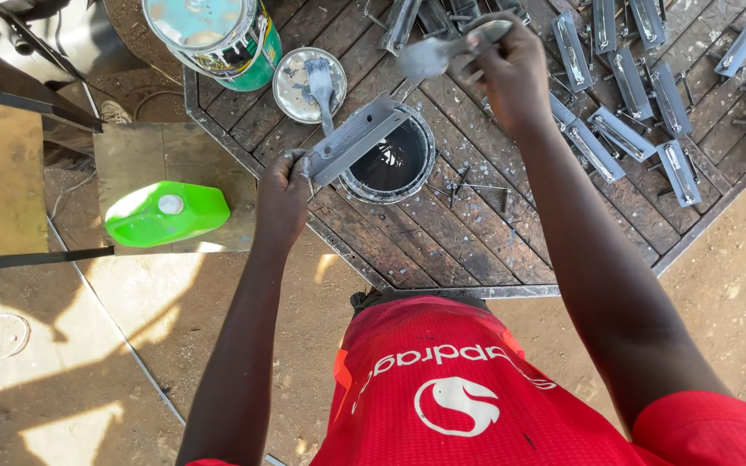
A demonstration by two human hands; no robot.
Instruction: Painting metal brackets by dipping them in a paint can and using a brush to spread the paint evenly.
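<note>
My left hand (283, 194) grips one end of a flat grey metal bracket (357, 138) and holds it tilted over an open can of dark paint (390, 160). My right hand (509, 65) is raised above and to the right of the can, closed on a paintbrush (439, 53) whose grey bristles point left, blurred. The brush is apart from the bracket.
A can lid (308, 85) with a second brush lying on it and a large green-and-white paint bucket (222, 39) stand at the back left. Several grey painted brackets (623, 129) lie spread on the metal grille table (477, 250). A green plastic jug (166, 214) rests on a board to the left.
</note>
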